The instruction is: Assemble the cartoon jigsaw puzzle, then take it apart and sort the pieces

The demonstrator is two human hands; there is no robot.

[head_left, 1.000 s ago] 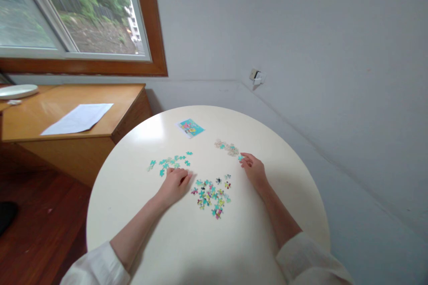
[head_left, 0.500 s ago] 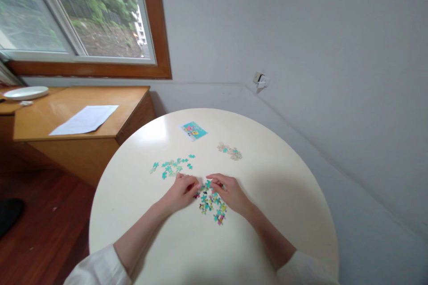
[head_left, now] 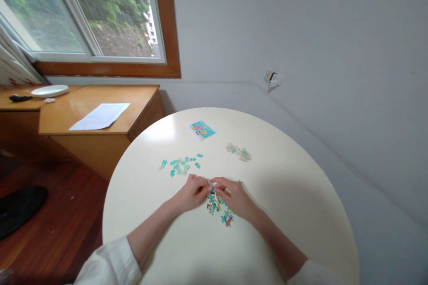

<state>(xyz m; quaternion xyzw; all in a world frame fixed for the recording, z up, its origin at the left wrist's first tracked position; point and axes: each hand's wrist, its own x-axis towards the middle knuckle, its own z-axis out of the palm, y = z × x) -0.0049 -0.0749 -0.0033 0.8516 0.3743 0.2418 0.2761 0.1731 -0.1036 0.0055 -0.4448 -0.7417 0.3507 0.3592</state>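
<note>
Colourful jigsaw puzzle pieces (head_left: pixel 216 205) lie in a loose pile on the round white table (head_left: pixel 180 245), right under my two hands. My left hand (head_left: pixel 195 192) has its fingers curled into a pinch at the pile's upper left edge. From the other side my right hand (head_left: pixel 234 195) reaches over the pile, thumb and fingers drawn together. The fingertips of both hands nearly meet, and a small pale bit between them looks like a puzzle piece, mostly hidden by the fingers. A teal piece (head_left: pixel 240 182) shows just beyond my right hand.
Teal and pale green pieces (head_left: pixel 180 166) spread beyond my left hand. A cluster of mostly beige-backed pieces (head_left: pixel 239 152) lies farther right. A picture card (head_left: pixel 202 129) sits near the far edge. Left stands a wooden desk (head_left: pixel 140 93) with paper (head_left: pixel 100 116) and a white plate (head_left: pixel 50 91).
My hands have drawn closer together, and their fingertips now nearly touch above the pile. The whole view has shifted a little, so everything appears farther right.
</note>
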